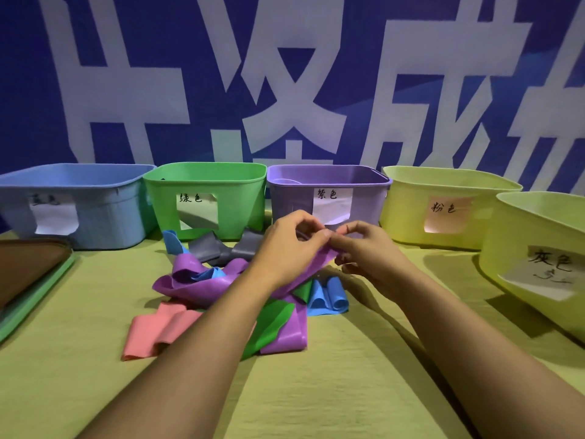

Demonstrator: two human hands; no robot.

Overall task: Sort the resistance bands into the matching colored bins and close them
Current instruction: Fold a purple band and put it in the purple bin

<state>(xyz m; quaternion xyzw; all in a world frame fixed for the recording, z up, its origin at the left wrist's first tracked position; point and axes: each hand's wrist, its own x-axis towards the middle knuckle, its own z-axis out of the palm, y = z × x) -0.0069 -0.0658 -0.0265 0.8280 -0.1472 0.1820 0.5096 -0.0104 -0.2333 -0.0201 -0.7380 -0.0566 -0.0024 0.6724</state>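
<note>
A heap of resistance bands lies mid-table: a pink band (158, 327), a green band (272, 324), a blue band (329, 299), a grey band (218, 248) and a second purple band (288, 340). Above the heap my left hand (288, 248) and my right hand (364, 248) both pinch one end of a long purple band (196, 280), just in front of the purple bin (329, 175). The rest of that band trails down to the left over the heap. Behind stand the blue bin (95, 217) and the green bin (234, 210), both without lids.
Two yellow bins stand at the right, one with a pink label (408, 204) and one with a grey label (506, 258). Stacked lids (28, 280), brown over green, lie at the left edge. A blue banner wall rises right behind the bins.
</note>
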